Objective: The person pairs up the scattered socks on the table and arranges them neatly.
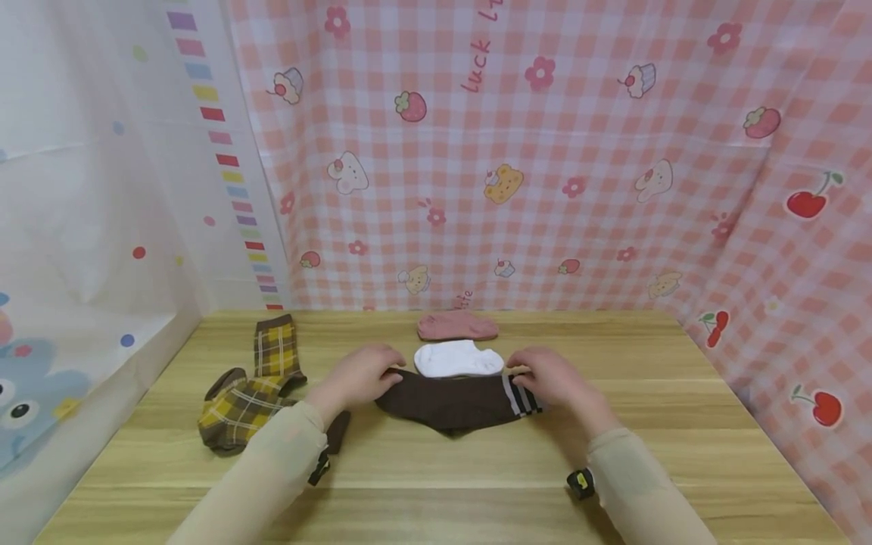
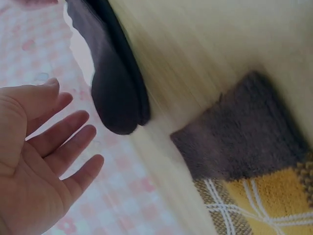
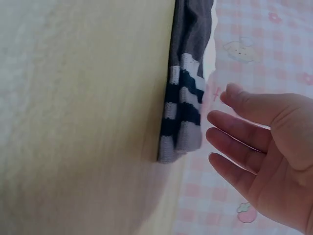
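Now the left hand (image 1: 359, 375) and right hand (image 1: 555, 378) have relaxed, empty fingers. Between those fingers lie dark striped socks (image 1: 446, 403), a white sock (image 1: 453, 359) just beyond.

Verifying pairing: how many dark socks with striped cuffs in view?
2, stacked on the table: upper sock, and lower sock peeking out beneath it in the wrist views. Others may be hidden.

Between the two sleeves, bare wood opens from the dark striped socks (image 1: 443, 401) to the table's (image 1: 654, 363) near edge, and another lane runs along its right edge, outside the right hand (image 1: 550, 375). Pink sock (image 1: 456, 327) and white sock (image 1: 456, 359) block the middle of the far edge, where checked cloth (image 1: 599, 144) rises like a wall; plaid socks (image 1: 238, 409) and left hand (image 1: 361, 375) crowd the left side.
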